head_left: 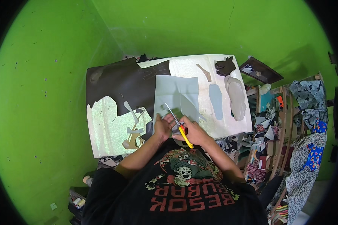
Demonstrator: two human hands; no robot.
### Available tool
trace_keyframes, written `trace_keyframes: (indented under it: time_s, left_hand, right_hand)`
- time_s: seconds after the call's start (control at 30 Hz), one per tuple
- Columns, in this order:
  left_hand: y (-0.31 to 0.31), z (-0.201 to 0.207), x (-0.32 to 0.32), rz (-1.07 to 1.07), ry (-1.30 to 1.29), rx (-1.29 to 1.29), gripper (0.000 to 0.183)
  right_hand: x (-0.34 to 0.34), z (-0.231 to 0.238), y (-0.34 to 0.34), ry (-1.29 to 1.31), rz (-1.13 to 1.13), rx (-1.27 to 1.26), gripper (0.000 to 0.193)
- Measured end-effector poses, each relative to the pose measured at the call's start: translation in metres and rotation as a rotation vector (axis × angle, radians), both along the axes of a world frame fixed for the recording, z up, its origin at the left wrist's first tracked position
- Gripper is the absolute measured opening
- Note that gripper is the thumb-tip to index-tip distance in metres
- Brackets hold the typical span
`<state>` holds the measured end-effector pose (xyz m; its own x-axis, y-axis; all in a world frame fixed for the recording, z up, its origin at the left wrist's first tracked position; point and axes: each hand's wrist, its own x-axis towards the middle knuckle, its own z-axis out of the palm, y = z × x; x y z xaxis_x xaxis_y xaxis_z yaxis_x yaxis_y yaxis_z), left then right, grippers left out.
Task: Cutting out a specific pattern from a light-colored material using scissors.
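Note:
My right hand (194,132) is closed on a pair of scissors (182,131) with yellow and red handles; the blades point up and to the left. Beneath the scissors lies a pale grey-blue sheet (169,88), its lower right part cut or folded at a slant. My left hand (163,127) is beside the blades at the sheet's near edge, palm partly turned up and fingers apart. I see nothing held in it. Some small grey material shows between the two hands, partly hidden by them.
A dark brown sheet (112,80) with cut-out edges covers the board's (101,146) far left. At right are a blue-grey sole-shaped piece (215,101), pale sole shapes (235,99) and dark scraps (225,66). Narrow offcuts (131,112) lie left. A cluttered wooden rack (279,135) stands right.

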<state>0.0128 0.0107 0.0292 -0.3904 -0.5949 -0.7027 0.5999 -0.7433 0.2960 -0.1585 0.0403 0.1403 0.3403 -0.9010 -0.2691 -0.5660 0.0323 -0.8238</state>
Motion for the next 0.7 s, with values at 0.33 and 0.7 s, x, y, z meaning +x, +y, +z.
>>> trace_keyframes:
  time_s: [0.33, 0.7]
  left_hand:
    - [0.008, -0.020, 0.022, -0.148, 0.221, -0.032, 0.094]
    - [-0.054, 0.019, -0.003, -0.253, 0.039, -0.167, 0.053]
  right_hand:
    - [0.005, 0.007, -0.001, 0.071, 0.242, 0.043, 0.064]
    - [-0.009, 0.021, 0.015, -0.029, 0.289, -0.023, 0.073]
